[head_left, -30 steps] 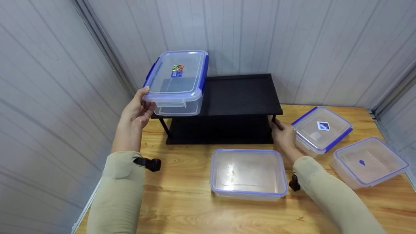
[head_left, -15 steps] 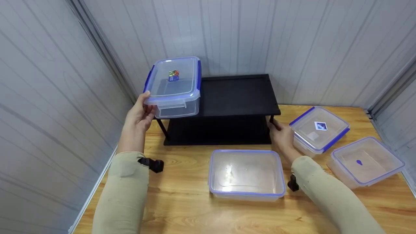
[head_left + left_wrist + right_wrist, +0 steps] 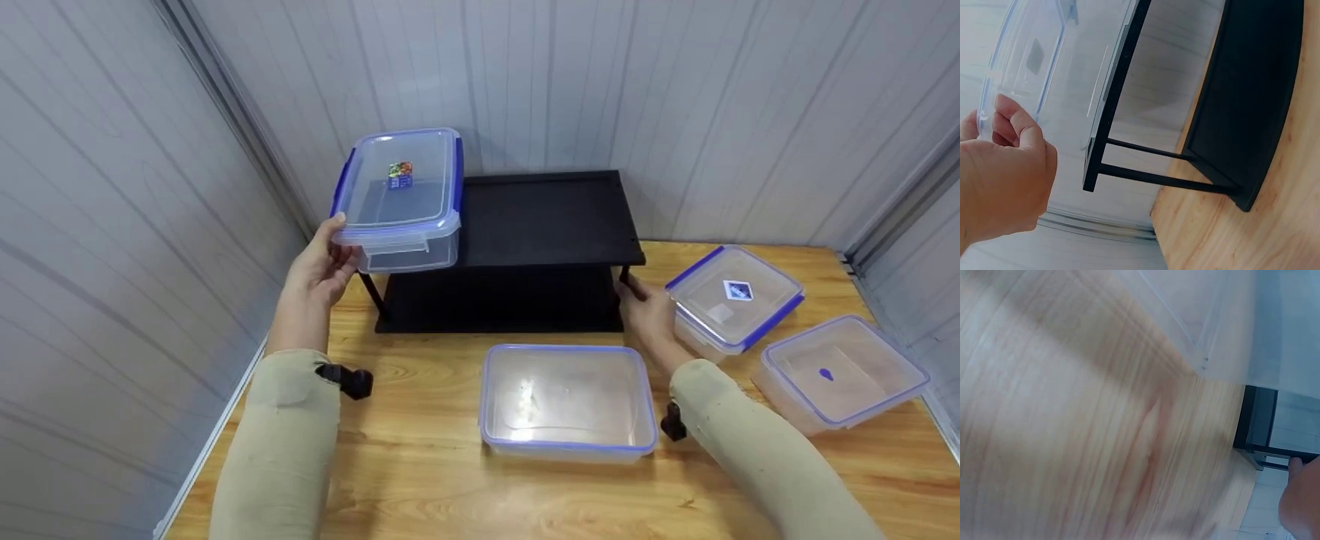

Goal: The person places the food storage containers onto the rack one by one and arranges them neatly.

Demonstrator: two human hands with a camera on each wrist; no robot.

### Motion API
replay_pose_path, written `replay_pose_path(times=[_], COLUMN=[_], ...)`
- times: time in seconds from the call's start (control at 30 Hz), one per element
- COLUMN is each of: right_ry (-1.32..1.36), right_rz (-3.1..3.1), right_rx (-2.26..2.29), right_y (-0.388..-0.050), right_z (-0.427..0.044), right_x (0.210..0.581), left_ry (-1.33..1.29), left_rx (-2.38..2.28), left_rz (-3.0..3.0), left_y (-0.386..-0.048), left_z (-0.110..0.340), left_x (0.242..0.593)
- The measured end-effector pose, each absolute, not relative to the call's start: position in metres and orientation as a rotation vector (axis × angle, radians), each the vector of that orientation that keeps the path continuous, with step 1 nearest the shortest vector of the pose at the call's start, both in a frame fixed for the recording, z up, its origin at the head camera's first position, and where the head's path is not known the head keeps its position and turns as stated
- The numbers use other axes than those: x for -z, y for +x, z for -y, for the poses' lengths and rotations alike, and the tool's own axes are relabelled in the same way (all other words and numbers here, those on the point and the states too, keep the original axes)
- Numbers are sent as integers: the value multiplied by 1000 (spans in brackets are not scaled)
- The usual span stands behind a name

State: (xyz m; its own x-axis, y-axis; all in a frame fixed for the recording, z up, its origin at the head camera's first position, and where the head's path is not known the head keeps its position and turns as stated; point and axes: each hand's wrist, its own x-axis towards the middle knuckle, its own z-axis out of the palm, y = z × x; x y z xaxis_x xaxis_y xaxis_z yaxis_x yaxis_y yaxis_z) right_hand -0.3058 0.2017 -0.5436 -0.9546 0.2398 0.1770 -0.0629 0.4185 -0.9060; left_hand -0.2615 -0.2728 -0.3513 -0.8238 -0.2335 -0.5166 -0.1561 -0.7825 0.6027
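A clear lidded food container (image 3: 409, 180) with blue side clips and a colourful label stands on the left end of the black two-tier rack's (image 3: 551, 221) top shelf. My left hand (image 3: 319, 266) pinches its front left lid corner, thumb on top and fingers below. In the left wrist view, the container's base (image 3: 1092, 107) lies along the shelf, and the left hand (image 3: 1013, 146) is on the rim. My right hand (image 3: 651, 315) grips the rack's front right post, its fingertips partly hidden behind it. Only part of the right hand (image 3: 1300, 500) shows in the right wrist view, at the post.
A clear container (image 3: 568, 401) with a blue rim sits on the wooden table (image 3: 420, 480) before the rack. To the right stand a blue-clipped lidded container (image 3: 739, 296) and another blue-rimmed container (image 3: 847, 367). Panel walls (image 3: 555, 82) enclose the back and sides.
The lidded container has come down a little onto the rack's left end, with the left hand still holding its corner. The right hand stays at the post. The view has shifted slightly.
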Motion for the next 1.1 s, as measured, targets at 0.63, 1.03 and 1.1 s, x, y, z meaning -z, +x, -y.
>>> replay_pose_path(times=[0.63, 1.03, 1.1], right_ry=[-155, -139, -144], right_rz=[2436, 2457, 2463], right_rx=[-1555, -1553, -1550], right_y=[-305, -306, -305], right_z=[-205, -206, -207], right_x=[545, 541, 541], left_ry=[861, 718, 663], left_rx=[2780, 2611, 2604], left_rz=[1280, 1917, 2005], left_y=[-240, -214, -211], left_z=[291, 293, 290], left_x=[361, 392, 400])
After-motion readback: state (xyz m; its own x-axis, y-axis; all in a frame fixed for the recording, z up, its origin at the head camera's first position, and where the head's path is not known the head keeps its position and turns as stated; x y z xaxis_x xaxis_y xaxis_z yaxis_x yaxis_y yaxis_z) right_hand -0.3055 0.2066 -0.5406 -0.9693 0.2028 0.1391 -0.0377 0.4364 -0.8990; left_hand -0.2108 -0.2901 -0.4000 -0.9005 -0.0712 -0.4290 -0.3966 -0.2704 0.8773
